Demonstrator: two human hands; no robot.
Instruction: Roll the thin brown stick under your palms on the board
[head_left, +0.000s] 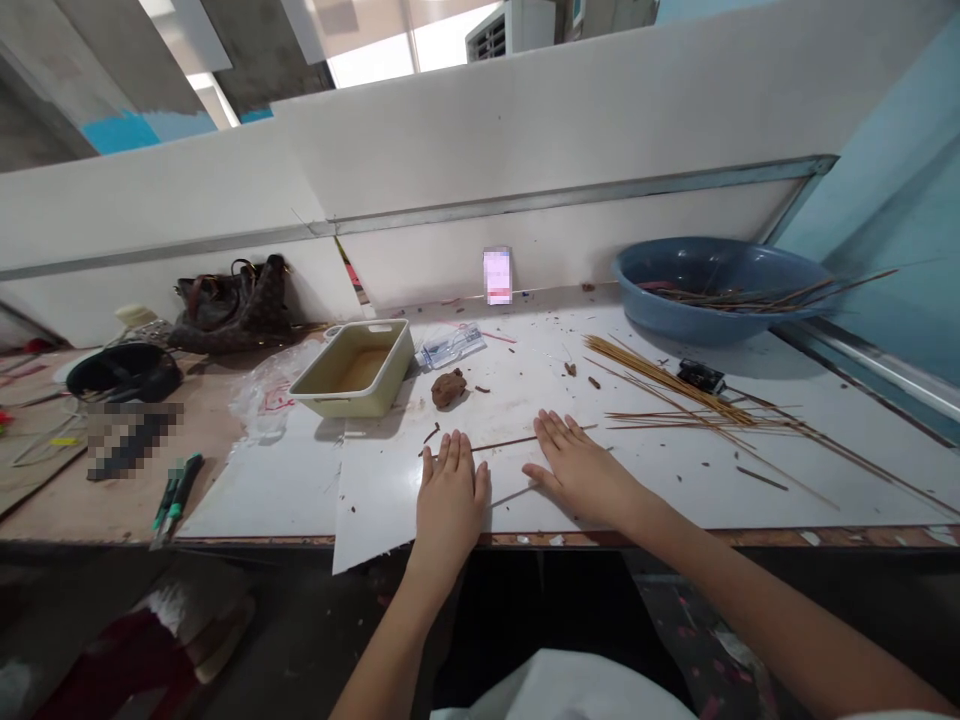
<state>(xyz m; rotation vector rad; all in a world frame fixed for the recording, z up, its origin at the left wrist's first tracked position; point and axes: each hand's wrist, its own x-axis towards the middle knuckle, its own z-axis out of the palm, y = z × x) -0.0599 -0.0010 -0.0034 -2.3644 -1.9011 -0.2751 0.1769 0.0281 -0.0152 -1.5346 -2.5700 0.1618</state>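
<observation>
Thin wooden stick (517, 442) lies on white sheet (375, 530) at the bench (214, 480) edge, by left grip (450, 500) and right grip (577, 470), both spread flat, evenly placed, pinching nothing; loose sticks (675, 410) lie rightward.

Smooth, faintly glossy white plastic sheet (382, 510) over rough, bare plywood bench (214, 470). Thin matt bamboo sticks (675, 395). Glossy blue plastic basin (712, 262). Smooth cream plastic tray (352, 345). Rough matt brown clay lump (448, 388). Dull metal strip (577, 205). Glossy leather-look handbag (240, 315).
</observation>
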